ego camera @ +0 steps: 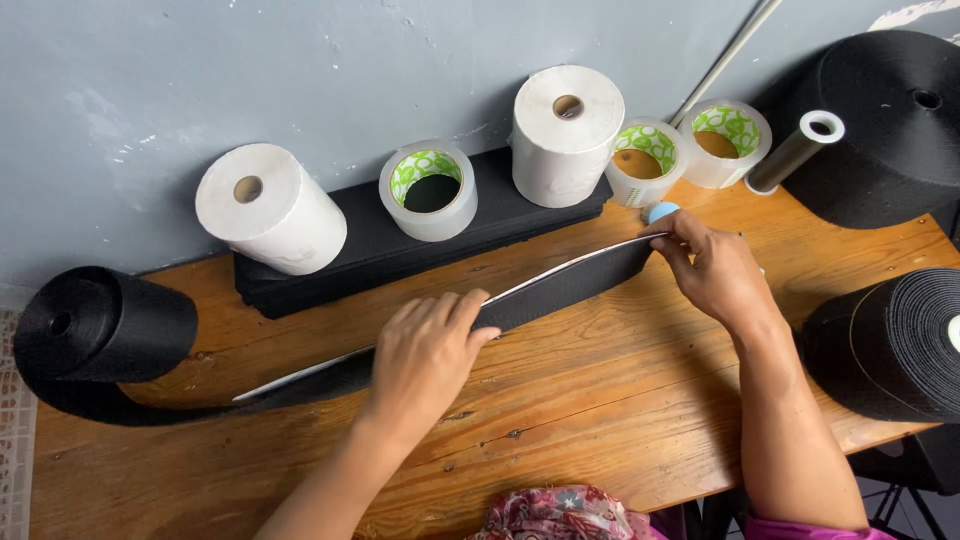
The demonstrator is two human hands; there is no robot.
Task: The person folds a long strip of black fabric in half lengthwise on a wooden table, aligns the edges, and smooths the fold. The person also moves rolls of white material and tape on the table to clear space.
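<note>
While stretched flat along the wooden table (600, 400), black webbing strip (560, 288) with a pale upper edge, running from the black roll (105, 325) at nine o'clock up toward the one o'clock side. Left hand (425, 355) pressed palm-down on the strip near the centre, fingers curled over its upper edge, holding it against the wood. Right hand (715, 265) at two o'clock, fingertips pinched narrowly on the strip's far end. Small light-blue object (662, 211) just beside those fingertips, kind unclear. Behind the strip, at twelve o'clock, a black block (380, 250) against the grey wall (200, 70), bearing a white paper roll (270, 207), a clear tape roll (430, 190) with a green-patterned core, and a second white paper roll (566, 134). Two more tape rolls (690, 145) at one o'clock, beside a grey tube (795, 152). Large black spool (885, 125) at two o'clock; another black spool (890, 345) at four o'clock, hanging off the table edge. Floral cloth (560, 515) at six o'clock.
</note>
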